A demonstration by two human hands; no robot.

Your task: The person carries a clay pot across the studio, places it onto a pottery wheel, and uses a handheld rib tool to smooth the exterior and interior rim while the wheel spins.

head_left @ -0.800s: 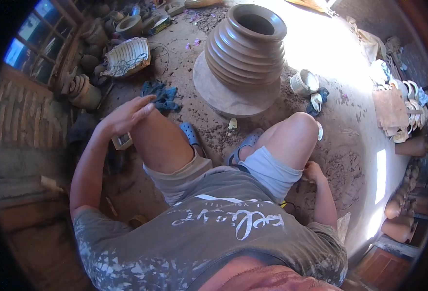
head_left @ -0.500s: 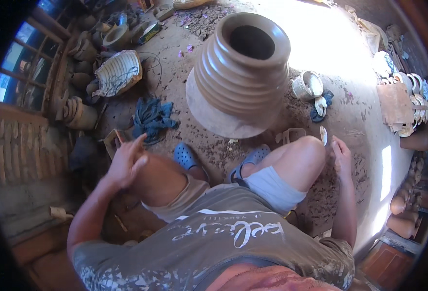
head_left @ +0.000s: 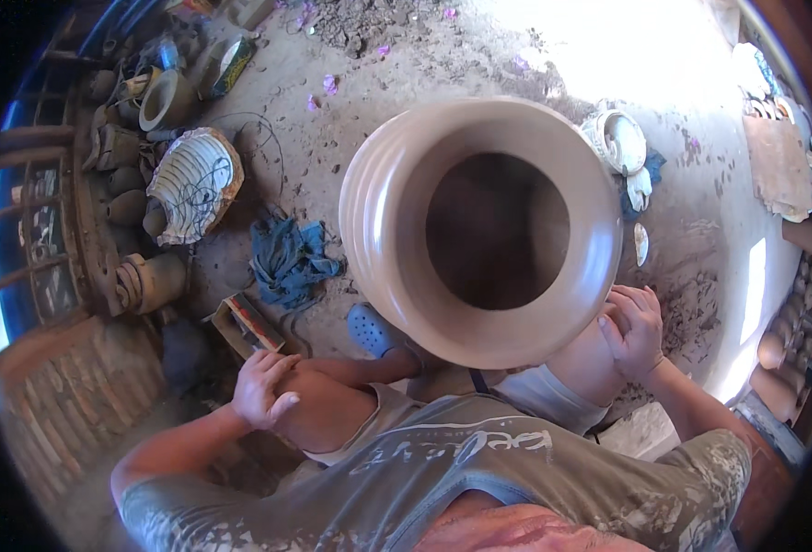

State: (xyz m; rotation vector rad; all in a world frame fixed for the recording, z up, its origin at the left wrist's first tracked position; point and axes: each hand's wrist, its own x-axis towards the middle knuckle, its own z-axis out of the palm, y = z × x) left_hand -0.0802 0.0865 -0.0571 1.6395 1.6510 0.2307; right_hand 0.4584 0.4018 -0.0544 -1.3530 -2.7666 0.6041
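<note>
Roughly, pot, fwd-L of R hand

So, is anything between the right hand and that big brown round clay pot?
Nothing visible stands between the bare right hand and the big brown round clay pot; the hand looks right beside its rim, though touching is unclear.

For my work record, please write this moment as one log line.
ridged pot: upright; left hand: open, by left leg; right hand: open, near pot; blue cloth: on floor, left of pot

Glare bleaches the floor at upper right.
</note>
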